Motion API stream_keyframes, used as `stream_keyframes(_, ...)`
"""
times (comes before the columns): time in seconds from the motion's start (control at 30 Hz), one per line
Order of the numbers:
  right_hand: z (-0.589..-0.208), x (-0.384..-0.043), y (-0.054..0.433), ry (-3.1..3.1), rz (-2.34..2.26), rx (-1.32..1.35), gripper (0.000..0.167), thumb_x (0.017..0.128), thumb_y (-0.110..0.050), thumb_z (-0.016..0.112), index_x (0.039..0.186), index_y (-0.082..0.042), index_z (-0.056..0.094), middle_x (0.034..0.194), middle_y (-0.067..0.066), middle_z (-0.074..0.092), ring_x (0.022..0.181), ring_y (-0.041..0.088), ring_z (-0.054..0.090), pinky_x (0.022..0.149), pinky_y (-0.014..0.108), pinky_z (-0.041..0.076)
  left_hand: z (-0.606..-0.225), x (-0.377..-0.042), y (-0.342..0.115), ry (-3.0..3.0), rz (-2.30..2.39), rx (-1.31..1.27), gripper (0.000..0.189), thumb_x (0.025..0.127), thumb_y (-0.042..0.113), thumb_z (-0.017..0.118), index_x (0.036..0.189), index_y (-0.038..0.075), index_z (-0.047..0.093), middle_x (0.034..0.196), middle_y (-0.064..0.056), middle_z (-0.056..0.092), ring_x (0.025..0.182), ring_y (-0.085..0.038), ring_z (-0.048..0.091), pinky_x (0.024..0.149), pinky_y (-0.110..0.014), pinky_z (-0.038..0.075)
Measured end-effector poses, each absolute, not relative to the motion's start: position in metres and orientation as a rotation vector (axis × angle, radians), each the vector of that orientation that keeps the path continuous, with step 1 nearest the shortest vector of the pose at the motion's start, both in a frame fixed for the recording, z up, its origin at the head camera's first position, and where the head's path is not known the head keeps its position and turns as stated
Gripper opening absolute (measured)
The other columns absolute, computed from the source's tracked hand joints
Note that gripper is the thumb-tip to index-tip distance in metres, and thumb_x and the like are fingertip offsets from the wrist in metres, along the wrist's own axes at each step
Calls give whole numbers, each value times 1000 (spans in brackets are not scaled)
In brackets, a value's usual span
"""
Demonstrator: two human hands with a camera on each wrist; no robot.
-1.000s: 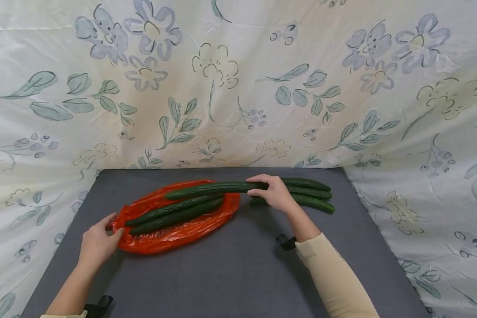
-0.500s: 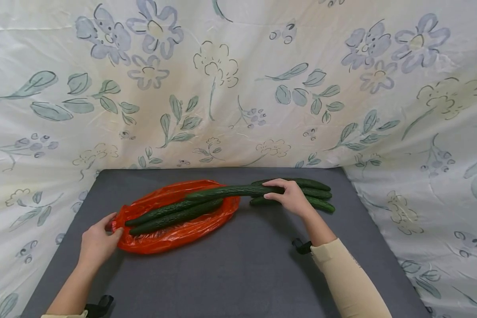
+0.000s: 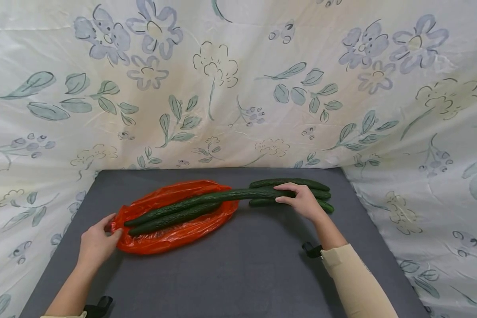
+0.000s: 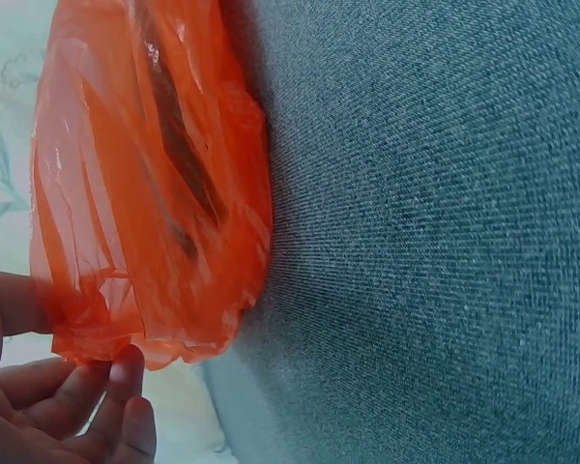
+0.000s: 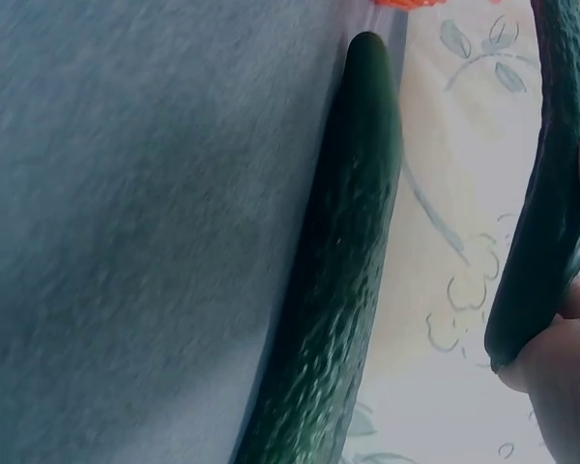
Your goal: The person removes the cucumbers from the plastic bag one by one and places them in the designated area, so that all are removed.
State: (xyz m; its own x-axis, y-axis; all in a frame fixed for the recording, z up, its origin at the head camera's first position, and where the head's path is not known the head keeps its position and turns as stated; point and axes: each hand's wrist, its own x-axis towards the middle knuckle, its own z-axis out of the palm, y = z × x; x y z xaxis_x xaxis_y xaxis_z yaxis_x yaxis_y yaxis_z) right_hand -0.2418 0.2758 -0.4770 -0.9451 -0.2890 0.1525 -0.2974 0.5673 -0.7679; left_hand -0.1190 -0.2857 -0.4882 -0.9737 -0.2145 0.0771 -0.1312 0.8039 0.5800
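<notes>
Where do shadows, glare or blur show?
Head view: soft shadow on the dark grey woven tabletop beside the tan right sleeve; left wrist view: glints on the orange-red plastic bag; right wrist view: tabletop weave blurred, faint glints along the long, bumpy green cucumber lying there.

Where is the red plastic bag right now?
In the head view, the red plastic bag lies left of centre on the grey table, its left end pinched by the person's left hand.

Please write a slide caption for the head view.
Left hand pinching a red plastic bag of cucumbers, right hand holding another cucumber.
</notes>
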Motion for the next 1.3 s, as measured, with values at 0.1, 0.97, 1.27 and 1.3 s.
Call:
stream_keyframes(0.1,-477,-240,282,-2778,1379,499,44,88,-38,77,128,-22,71,135,4,64,134,31,51,107,56,42,-489,-119,-286,-2851,-893,266,57,95,16,62,144,-9,46,121,-35,61,103,-48,61,78,-56,54)
stream_keyframes(0.97,-490,-229,342,-2812,1335,379,50,88,-37,77,132,-15,68,139,11,61,136,35,49,101,57,47,-491,-120,-284,-2864,-882,306,58,94,14,62,144,-9,45,122,-35,60,103,-48,62,77,-54,56)
stream_keyframes(1.27,-503,-225,368,-2843,1291,317,49,87,-42,76,130,-20,69,138,12,62,134,37,50,98,56,48,-492,-120,-283,-2873,-889,335,59,94,13,62,146,-9,43,124,-36,59,104,-48,60,82,-57,54)
stream_keyframes(1.3,-504,-224,371,-2848,1287,310,49,87,-42,76,130,-19,69,138,13,62,134,37,50,98,56,48,-492,-120,-283,-2872,-889,337,59,94,13,62,146,-9,43,124,-36,59,104,-48,60,82,-57,54)
